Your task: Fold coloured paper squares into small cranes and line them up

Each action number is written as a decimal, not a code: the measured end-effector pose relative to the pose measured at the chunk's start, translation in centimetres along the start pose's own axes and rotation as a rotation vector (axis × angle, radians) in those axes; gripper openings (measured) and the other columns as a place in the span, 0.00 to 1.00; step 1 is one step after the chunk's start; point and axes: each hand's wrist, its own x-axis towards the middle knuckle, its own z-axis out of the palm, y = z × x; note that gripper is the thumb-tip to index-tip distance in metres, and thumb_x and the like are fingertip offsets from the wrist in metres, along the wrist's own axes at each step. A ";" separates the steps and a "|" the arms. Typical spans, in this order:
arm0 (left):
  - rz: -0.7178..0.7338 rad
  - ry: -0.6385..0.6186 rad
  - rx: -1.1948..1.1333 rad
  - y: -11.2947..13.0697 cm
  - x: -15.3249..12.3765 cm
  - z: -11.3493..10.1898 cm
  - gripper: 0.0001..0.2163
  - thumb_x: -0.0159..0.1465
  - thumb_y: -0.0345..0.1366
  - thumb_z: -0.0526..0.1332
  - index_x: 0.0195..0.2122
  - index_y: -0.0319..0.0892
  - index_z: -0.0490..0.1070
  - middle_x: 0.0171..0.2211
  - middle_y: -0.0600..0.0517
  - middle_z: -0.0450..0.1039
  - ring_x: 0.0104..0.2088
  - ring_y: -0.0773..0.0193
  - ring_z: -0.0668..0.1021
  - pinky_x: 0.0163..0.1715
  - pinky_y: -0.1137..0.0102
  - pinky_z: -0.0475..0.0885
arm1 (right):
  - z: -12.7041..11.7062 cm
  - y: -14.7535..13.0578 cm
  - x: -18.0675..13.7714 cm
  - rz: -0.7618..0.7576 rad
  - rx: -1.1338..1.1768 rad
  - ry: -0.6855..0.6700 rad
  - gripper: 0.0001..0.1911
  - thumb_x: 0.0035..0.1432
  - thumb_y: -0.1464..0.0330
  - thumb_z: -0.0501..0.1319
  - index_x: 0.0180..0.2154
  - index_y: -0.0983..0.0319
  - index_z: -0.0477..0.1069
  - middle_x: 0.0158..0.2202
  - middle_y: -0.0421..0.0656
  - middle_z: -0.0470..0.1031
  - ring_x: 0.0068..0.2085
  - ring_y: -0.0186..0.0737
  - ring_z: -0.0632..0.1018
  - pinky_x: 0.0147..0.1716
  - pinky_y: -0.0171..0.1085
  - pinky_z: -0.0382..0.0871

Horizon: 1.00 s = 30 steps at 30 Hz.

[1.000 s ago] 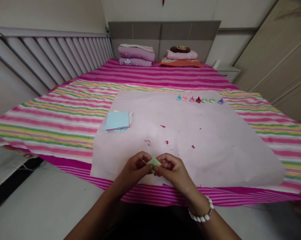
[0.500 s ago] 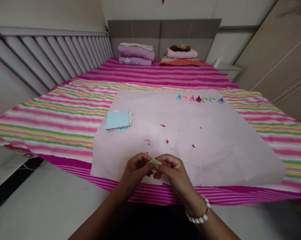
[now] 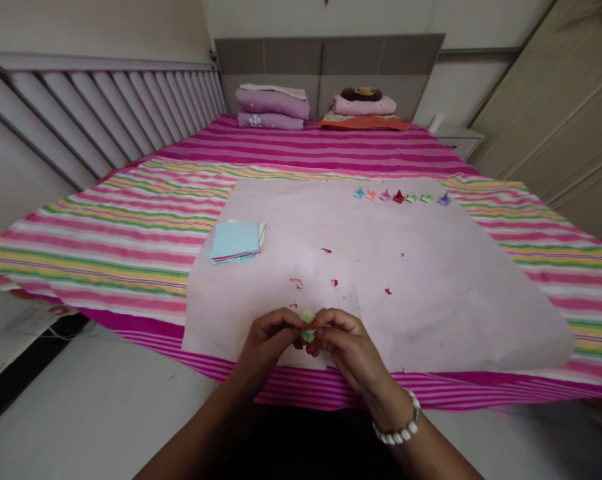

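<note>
A small folded green paper piece point(image 3: 307, 319) is pinched between both hands, just above the near edge of a large pale pink paper sheet point(image 3: 431, 300) spread on the bed. My left hand point(image 3: 271, 340) grips its left side with closed fingers. My right hand point(image 3: 343, 343), with a white bead bracelet point(image 3: 398, 430) on the wrist, grips its right side. Most of the green piece is hidden by the fingertips. A stack of square papers point(image 3: 235, 241), light blue on top, lies to the left on the sheet.
A row of several small folded paper figures point(image 3: 399, 197) in different colours sits at the sheet's far right. Tiny red paper scraps point(image 3: 333, 283) dot the middle. Folded bedding point(image 3: 273, 107) and a pillow pile point(image 3: 363, 110) lie at the headboard. A slatted rail point(image 3: 105, 113) runs along the left.
The green paper piece has been pressed smaller and turned more upright between the fingertips. Both hands have stayed at the sheet's near edge, closing a little tighter together.
</note>
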 end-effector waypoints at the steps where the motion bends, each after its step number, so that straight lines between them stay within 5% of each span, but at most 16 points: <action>1: 0.001 0.002 0.018 0.1 0.0 0.0 0.04 0.56 0.35 0.66 0.28 0.40 0.76 0.23 0.53 0.74 0.26 0.66 0.73 0.29 0.69 0.67 | -0.1 0.0 0.0 -0.001 -0.012 -0.006 0.03 0.44 0.72 0.68 0.26 0.62 0.76 0.22 0.39 0.77 0.22 0.35 0.76 0.25 0.34 0.70; 11: -0.036 -0.043 0.136 0.9 -0.2 0.6 0.09 0.56 0.37 0.68 0.28 0.39 0.70 0.23 0.53 0.74 0.27 0.65 0.76 0.30 0.69 0.70 | -0.8 0.1 0.0 -0.067 -0.220 -0.074 0.10 0.48 0.66 0.70 0.31 0.61 0.71 0.20 0.37 0.76 0.23 0.34 0.76 0.26 0.33 0.69; 18: -0.036 0.089 0.148 0.6 0.0 0.6 0.15 0.52 0.38 0.70 0.31 0.42 0.63 0.24 0.58 0.70 0.25 0.69 0.74 0.26 0.73 0.67 | -0.2 -0.5 -0.2 -0.102 -0.309 -0.010 0.14 0.47 0.65 0.70 0.34 0.60 0.68 0.24 0.36 0.75 0.23 0.33 0.76 0.22 0.31 0.67; 30: -0.068 0.040 0.052 0.1 0.4 -0.2 0.15 0.53 0.35 0.70 0.37 0.40 0.66 0.22 0.58 0.73 0.25 0.68 0.76 0.30 0.70 0.70 | -0.6 -0.3 0.1 -0.150 -0.293 -0.040 0.15 0.50 0.70 0.67 0.41 0.59 0.71 0.22 0.33 0.70 0.22 0.33 0.76 0.22 0.32 0.64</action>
